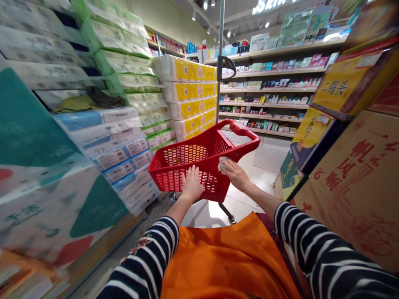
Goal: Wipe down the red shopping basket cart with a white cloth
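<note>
Red cart basket [205, 164] just ahead of your fingers. Your left hand [192, 185]: fingers extended, holding nothing, at basket's near side; touch hard to judge. Your right hand [236, 173]: fingers gripping crumpled white wad [222, 163], against basket below red handle [245, 132].

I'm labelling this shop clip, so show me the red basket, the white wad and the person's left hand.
Red basket [208, 163]: head view, upper band of the near side.
White wad [221, 165]: head view, its uncovered part.
Left hand [192, 185]: head view, back of the hand.
</note>
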Demonstrator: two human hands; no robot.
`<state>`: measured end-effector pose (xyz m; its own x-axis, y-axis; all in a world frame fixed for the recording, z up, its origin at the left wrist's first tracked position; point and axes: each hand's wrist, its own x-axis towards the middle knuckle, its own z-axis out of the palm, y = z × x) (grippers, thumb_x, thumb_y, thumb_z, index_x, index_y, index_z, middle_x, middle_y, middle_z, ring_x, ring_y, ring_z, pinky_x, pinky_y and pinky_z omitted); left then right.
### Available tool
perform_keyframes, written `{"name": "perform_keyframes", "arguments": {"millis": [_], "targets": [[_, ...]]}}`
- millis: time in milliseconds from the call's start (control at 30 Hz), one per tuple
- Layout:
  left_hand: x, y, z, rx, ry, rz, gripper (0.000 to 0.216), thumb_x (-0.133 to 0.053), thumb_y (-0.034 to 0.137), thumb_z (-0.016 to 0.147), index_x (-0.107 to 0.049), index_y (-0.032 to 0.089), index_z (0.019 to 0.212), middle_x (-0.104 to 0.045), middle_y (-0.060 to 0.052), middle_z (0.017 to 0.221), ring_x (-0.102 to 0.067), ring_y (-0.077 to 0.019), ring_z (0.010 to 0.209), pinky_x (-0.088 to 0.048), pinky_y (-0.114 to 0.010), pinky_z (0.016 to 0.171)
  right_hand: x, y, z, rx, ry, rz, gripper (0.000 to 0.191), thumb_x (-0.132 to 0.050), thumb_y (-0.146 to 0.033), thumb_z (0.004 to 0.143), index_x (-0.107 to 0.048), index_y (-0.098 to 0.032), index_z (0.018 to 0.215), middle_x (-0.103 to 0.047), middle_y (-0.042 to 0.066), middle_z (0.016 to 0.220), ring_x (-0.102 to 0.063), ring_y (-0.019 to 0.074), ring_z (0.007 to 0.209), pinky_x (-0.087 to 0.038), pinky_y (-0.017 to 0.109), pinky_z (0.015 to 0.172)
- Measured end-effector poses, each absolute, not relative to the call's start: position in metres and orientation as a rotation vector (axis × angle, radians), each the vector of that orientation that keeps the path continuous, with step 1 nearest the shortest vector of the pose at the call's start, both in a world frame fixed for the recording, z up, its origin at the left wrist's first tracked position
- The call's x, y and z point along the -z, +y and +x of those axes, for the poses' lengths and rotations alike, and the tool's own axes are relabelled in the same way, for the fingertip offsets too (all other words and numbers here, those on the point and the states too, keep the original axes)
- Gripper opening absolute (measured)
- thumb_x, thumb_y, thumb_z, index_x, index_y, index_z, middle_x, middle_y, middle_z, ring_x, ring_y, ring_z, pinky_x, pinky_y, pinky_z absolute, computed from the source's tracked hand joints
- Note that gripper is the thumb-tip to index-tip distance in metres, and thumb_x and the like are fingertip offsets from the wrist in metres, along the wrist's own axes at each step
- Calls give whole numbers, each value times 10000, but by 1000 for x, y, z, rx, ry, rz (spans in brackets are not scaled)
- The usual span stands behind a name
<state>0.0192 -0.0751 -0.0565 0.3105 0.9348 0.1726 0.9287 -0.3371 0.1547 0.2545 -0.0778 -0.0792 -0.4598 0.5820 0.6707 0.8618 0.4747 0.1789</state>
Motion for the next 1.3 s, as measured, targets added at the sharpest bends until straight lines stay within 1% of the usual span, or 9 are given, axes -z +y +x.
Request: {"name": "perform_keyframes", "arguments": {"millis": [100, 200, 300, 567, 700, 800, 1033, 1200, 1300], "targets": [[56, -75, 16, -343, 1779, 2519, 736, -512, 215, 749, -255, 128, 1433, -190, -106, 1536, -183, -251, 1408, -160, -514, 1131, 84, -77, 240, 667, -2263, -1123, 330, -434, -100, 897, -635, -176, 1148, -565, 118, 1290, -416, 237, 1291, -425, 446, 1020], [60, -73, 14, -351, 1805, 2504, 736, -503, 200, 743, -257, 128, 1433, -193, -100, 1536, -182, -248, 1408, -163, -506, 1132, 60, -67, 240, 685, -2149, -1128, 374, -410, -103, 908, -592, -208, 1217, -502, 93, 1361, -336, 238, 1343, -377, 466, 1060], [63, -71, 12, -360, 1824, 2504, 730, -490, 201, 745, -258, 135, 1434, -199, -98, 1536, -187, -250, 1406, -168, -505, 1130, 44, -57, 241, 703, -2075, -1159, 381, -405, -102, 909, -581, -191, 1235, -485, 105, 1374, -313, 245, 1354, -339, 473, 1090], [61, -72, 6, -333, 1811, 2517, 732, -474, 197, 747, -242, 155, 1440, -208, -101, 1535, -183, -243, 1407, -157, -497, 1131, 100, -70, 214, 589, -2381, -1081, 302, -471, -146, 905, -634, -208, 1152, -574, 92, 1285, -443, 216, 1273, -422, 431, 1032], [54, -64, -1, -334, 1854, 2504, 730, -468, 202, 749, -238, 139, 1439, -184, -103, 1541, -171, -250, 1411, -171, -510, 1129, 63, -58, 213, 636, -2193, -1078, 343, -439, -132, 911, -608, -212, 1199, -507, 88, 1358, -341, 235, 1341, -351, 459, 1087], [50, -57, -6, -344, 1895, 2493, 719, -455, 205, 759, -234, 136, 1440, -194, -104, 1538, -179, -253, 1409, -190, -516, 1125, 43, -45, 216, 671, -2114, -1123, 368, -421, -110, 909, -592, -201, 1223, -484, 98, 1377, -316, 242, 1353, -339, 474, 1094], [50, -41, -27, -308, 1957, 2427, 736, -461, 228, 750, -228, 156, 1445, -189, -99, 1540, -171, -252, 1411, -192, -527, 1121, 92, -55, 196, 605, -2407, -1094, 318, -485, -142, 896, -618, -211, 1177, -545, 77, 1322, -419, 226, 1291, -407, 420, 1044], [53, -25, -48, -193, 2028, 2400, 680, -406, 231, 800, -218, 139, 1446, -191, -98, 1538, -165, -240, 1413, -169, -563, 1113, 47, -48, 208, 638, -2244, -1201, 374, -380, -150, 936, -549, -212, 1264, -459, 53, 1404, -316, 221, 1353, -307, 419, 1112], [55, -19, -52, -165, 2037, 2420, 686, -415, 229, 796, -212, 140, 1445, -202, -108, 1535, -174, -245, 1409, -173, -579, 1104, 17, -36, 243, 650, -2046, -1319, 385, -334, -182, 954, -501, -194, 1301, -411, 61, 1434, -270, 232, 1373, -262, 466, 1127]]}}
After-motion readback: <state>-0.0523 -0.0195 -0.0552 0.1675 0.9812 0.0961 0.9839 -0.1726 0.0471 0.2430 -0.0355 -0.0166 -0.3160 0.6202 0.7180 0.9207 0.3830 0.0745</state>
